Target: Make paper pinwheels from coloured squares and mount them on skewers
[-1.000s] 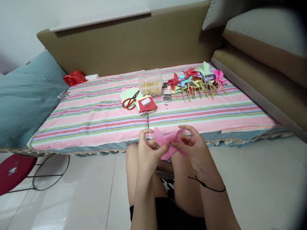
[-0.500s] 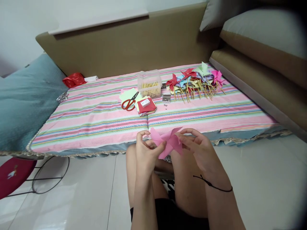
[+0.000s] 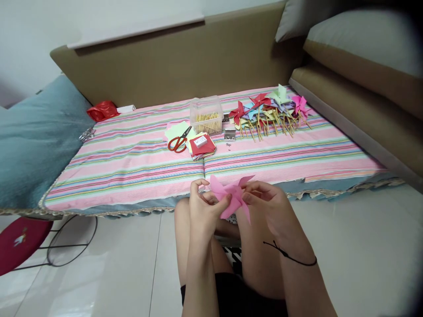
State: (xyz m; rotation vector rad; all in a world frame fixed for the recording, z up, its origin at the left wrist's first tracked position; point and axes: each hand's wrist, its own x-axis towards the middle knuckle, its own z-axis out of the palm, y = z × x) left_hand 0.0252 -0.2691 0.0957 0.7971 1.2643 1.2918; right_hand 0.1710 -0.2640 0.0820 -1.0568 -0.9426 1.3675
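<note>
Above my knees I hold a pink paper pinwheel (image 3: 234,196) with its blades folded in. My left hand (image 3: 207,210) grips it from the left, thumb pressed near its centre and fingers behind. My right hand (image 3: 269,204) pinches the pinwheel's right side between thumb and fingertips. No stick shows on this pinwheel; what lies behind the paper is hidden. Beyond my hands, on the striped cloth (image 3: 148,171), lie red-handled scissors (image 3: 178,143), a stack of coloured paper squares (image 3: 202,149) and a small white box (image 3: 200,141) on top.
A clear plastic box (image 3: 206,115) of thin wooden sticks stands behind the paper. Small open box (image 3: 230,134) and tiny metal bits lie beside it. Finished pinwheels on sticks (image 3: 264,112) are piled at the back right. A red stool (image 3: 23,244) stands at left.
My right hand has moved left and its fingers have closed on the pinwheel's right side. The pinwheel has turned and shifted slightly right; my left hand still grips it.
</note>
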